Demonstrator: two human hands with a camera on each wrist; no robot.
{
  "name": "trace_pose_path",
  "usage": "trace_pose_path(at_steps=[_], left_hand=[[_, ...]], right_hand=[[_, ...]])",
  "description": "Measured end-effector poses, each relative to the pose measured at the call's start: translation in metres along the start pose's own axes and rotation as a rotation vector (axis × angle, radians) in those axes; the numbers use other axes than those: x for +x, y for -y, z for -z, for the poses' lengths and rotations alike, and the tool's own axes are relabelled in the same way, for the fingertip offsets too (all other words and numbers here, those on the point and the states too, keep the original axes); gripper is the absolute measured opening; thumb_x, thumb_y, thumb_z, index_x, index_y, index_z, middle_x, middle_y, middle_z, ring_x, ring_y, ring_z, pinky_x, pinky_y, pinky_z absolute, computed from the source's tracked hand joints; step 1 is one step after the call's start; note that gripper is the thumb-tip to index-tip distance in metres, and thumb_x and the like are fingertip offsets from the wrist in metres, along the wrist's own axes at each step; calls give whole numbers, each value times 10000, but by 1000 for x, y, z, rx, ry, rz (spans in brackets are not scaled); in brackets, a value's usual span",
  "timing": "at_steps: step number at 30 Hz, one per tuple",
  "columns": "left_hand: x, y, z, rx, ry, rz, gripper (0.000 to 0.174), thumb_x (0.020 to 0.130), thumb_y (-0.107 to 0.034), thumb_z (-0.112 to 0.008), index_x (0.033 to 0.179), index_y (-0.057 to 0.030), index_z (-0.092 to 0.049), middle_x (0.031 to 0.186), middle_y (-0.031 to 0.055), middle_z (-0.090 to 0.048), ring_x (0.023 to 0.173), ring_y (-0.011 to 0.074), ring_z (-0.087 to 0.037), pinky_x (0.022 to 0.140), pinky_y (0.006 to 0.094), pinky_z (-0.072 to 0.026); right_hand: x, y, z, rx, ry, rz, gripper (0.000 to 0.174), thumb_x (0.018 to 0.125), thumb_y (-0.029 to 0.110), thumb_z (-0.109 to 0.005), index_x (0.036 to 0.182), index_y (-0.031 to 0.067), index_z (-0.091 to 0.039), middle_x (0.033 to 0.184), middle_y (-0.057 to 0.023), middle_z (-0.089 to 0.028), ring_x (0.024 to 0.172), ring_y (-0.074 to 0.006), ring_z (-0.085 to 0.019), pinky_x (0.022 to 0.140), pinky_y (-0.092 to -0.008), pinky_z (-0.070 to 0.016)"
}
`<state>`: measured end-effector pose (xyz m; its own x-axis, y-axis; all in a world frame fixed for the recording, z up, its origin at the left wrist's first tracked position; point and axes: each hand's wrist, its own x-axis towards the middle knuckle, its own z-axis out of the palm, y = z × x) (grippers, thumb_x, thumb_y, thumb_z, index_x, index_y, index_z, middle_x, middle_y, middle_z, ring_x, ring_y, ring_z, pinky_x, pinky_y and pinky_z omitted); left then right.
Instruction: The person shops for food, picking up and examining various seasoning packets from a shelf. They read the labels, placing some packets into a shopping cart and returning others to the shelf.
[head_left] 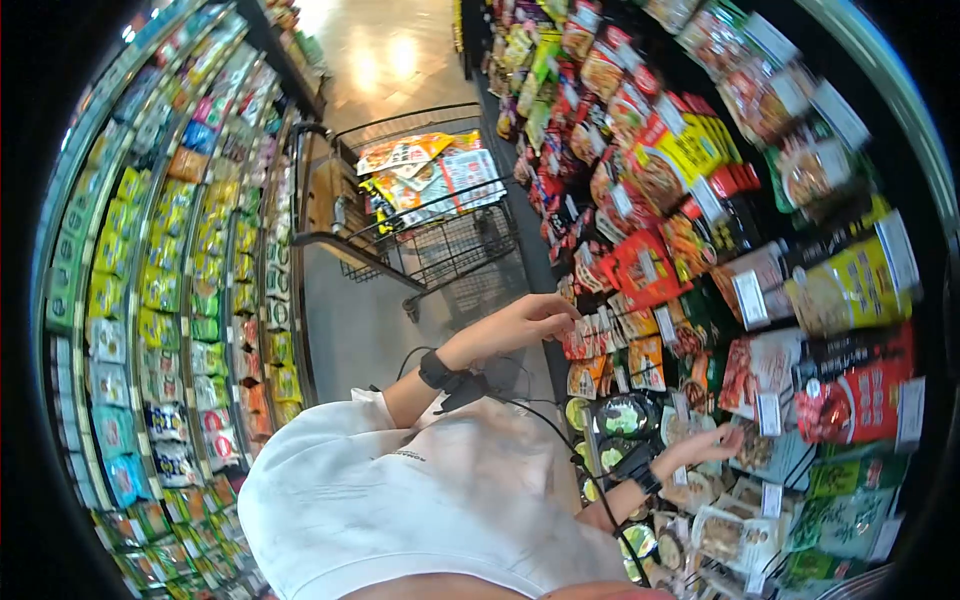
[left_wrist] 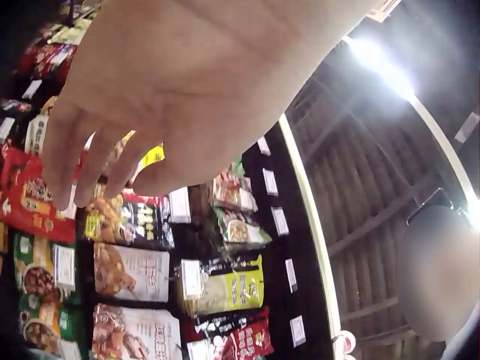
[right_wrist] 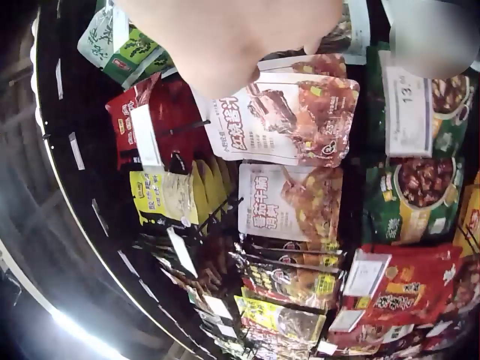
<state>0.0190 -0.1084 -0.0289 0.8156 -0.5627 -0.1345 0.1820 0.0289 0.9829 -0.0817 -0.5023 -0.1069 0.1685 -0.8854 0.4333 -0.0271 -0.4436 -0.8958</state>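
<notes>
In the head view my left hand hangs in front of the shelf with loosely bent fingers and nothing in them. The left wrist view shows its fingers spread over a red packet and its neighbours. My right hand reaches in among the hanging food pouches, fingers partly extended. In the right wrist view, the right hand overlaps the edge of a white-and-red sauce pouch with a meat picture. A similar pale pouch hangs beside it. Whether the right fingertips touch the pouch, I cannot tell.
A black wire shopping cart holding several food packets stands in the aisle. On the left runs another shelf of bagged goods. Price tags stick out on hooks before the pouches. A black cable crosses by the right forearm.
</notes>
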Motion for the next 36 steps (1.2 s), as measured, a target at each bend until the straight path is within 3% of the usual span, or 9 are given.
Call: trace_pose_path(at_steps=[3, 7, 11, 14, 19, 25, 31, 33, 36], left_hand=[[-20, 4, 48, -47, -90, -6, 335, 1043, -263, -505, 1241, -5, -583, 1127, 76, -658, 1027, 138, -622, 912, 294, -514], [-54, 10, 135, -72, -196, -77, 330, 1044, -254, -500, 1237, 2, -580, 1127, 78, -659, 1023, 149, -633, 912, 296, -513], [-103, -12, 218, -132, -310, -96, 323, 1045, -242, -497, 1243, 1, -572, 1136, 83, -657, 1022, 160, -642, 910, 298, -517], [-127, -12, 270, -187, -466, -136, 314, 1047, -240, -489, 1232, -5, -582, 1124, 93, -660, 1018, 161, -645, 901, 298, -519], [-165, -15, 333, -243, -645, -95, 301, 1044, -230, -489, 1220, -8, -589, 1102, 93, -670, 1009, 158, -648, 891, 282, -510], [-190, -9, 388, -317, -914, -85, 302, 1038, -213, -482, 1225, -1, -591, 1136, 120, -676, 1027, 193, -658, 901, 312, -510], [-191, -14, 432, -297, -1194, -3, 306, 1041, -213, -475, 1236, -5, -586, 1129, 125, -681, 1027, 199, -669, 901, 312, -511], [-180, -19, 447, -299, -1268, 3, 312, 1044, -220, -474, 1247, -7, -580, 1136, 121, -679, 1026, 198, -670, 902, 314, -512], [-153, -33, 466, -265, -1278, 38, 317, 1042, -224, -481, 1253, -7, -577, 1150, 119, -676, 1028, 200, -669, 904, 315, -511]], right_hand=[[-45, 24, -14, 198, -42, -148, 314, 1015, 220, -524, 1205, -28, -490, 1254, -183, -540, 1145, -279, -555, 958, -402, -471], [-109, 38, -73, 293, 288, -265, 230, 1008, 209, -473, 1024, -12, -532, 946, -92, -597, 907, -211, -590, 866, -376, -480], [-196, 101, -162, 234, 655, -307, 228, 999, 256, -512, 944, 44, -576, 906, -45, -604, 840, -157, -562, 783, -330, -464], [-265, 137, -238, 268, 887, -183, 235, 999, 228, -552, 843, 56, -589, 827, -5, -604, 790, -104, -551, 738, -276, -440], [-367, 221, -315, 423, 1323, -229, 265, 1015, 206, -568, 805, 44, -565, 819, -26, -638, 760, -96, -594, 706, -249, -481], [-449, 240, -418, 340, 1642, -473, 209, 1015, 234, -561, 919, 52, -597, 874, -38, -673, 797, -121, -660, 708, -239, -505], [-530, 179, -568, 152, 1912, -475, 189, 969, 231, -591, 973, 42, -600, 867, -67, -691, 761, -148, -674, 664, -266, -520], [-562, 110, -627, 20, 1948, -446, 283, 923, 279, -630, 1043, 24, -610, 851, -84, -696, 749, -204, -686, 675, -314, -540], [-608, -38, -711, -457, 1930, -98, 534, 817, 378, -694, 1185, 3, -599, 761, -98, -686, 728, -326, -685, 727, -404, -558]])
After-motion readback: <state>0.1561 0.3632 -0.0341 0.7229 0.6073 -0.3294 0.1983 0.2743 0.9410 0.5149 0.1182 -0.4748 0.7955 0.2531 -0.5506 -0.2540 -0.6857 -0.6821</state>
